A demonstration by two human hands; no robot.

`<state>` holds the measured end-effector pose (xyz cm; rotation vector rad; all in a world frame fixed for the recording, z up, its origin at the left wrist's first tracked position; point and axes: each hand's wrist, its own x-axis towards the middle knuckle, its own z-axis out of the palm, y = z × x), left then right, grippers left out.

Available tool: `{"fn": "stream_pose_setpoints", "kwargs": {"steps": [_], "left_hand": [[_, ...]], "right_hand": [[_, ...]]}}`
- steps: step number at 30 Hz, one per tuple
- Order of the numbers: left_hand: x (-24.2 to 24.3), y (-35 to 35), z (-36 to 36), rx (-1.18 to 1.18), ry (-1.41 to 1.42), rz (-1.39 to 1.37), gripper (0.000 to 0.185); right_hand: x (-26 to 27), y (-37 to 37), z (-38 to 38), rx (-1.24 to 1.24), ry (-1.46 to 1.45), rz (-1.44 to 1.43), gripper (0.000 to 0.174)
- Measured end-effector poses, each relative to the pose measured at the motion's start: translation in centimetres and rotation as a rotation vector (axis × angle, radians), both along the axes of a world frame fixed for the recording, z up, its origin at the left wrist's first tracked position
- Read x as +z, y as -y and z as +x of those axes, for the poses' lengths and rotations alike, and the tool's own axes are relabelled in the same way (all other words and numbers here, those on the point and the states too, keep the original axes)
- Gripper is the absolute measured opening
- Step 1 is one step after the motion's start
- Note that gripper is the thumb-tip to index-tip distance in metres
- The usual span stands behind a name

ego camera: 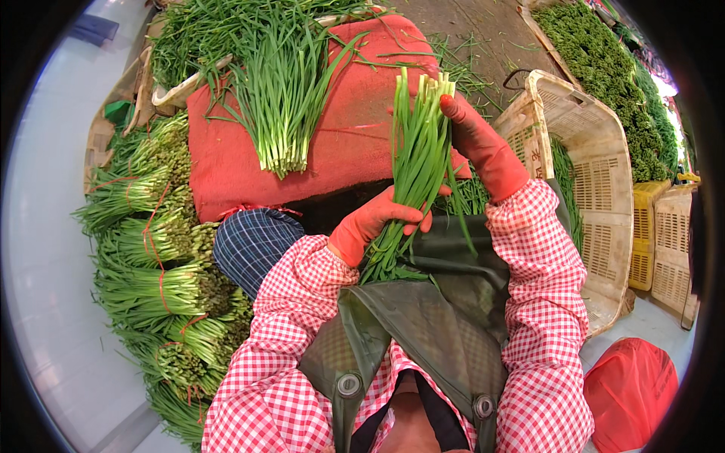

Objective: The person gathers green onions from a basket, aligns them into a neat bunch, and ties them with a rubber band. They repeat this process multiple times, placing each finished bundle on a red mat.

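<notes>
A loose bunch of green garlic chives (420,153) stands upright before me, its pale cut ends up. My left hand (376,221), in a red rubber glove, is closed around its lower, leafy part. My right hand (481,139), gloved alike, is at the bunch's pale top end, thumb on the right side and other fingers mostly hidden behind; how firmly it grips does not show. Another bunch of chives (286,124) lies on the red cloth (351,147), pale ends towards me. Leaf tips of the held bunch hang over my dark green apron (442,306).
Bundles of chives tied with red string (164,283) are stacked at the left. A heap of loose chives (198,39) lies at the upper left. A white plastic crate (606,209) stands at the right, above a red plastic bag (631,390) in the picture.
</notes>
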<state>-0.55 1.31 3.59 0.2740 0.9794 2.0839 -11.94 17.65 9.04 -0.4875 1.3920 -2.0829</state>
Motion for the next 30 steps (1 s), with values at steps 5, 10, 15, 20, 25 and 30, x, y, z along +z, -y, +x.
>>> {"fn": "stream_pose_setpoints", "kwargs": {"steps": [5, 10, 15, 20, 25, 30], "left_hand": [[0.0, 0.0, 0.0, -0.083, -0.001, -0.036, 0.059], [-0.8, -0.2, 0.3, -0.001, 0.012, -0.043, 0.053], [-2.9, 0.0, -0.3, 0.056, -0.308, -0.444, 0.053], [-1.1, 2.1, 0.3, -0.124, -0.847, -1.428, 0.057], [5.3, 5.2, -0.4, 0.221, -0.625, -1.419, 0.049], [9.2, 5.6, 0.6, 0.491, -0.476, -0.935, 0.046]], "right_hand": [[0.6, -0.1, 0.2, 0.013, 0.033, 0.041, 0.062], [2.6, -0.7, 0.1, -0.142, 0.062, -0.003, 0.026], [7.6, -8.5, -3.2, -0.688, -0.339, -0.171, 0.019], [9.1, -11.5, -2.3, -0.709, -0.619, 0.143, 0.017], [8.5, -9.0, -1.2, -0.347, -0.472, 0.002, 0.028], [6.9, -6.4, -1.4, -0.301, -0.282, -0.027, 0.038]]}}
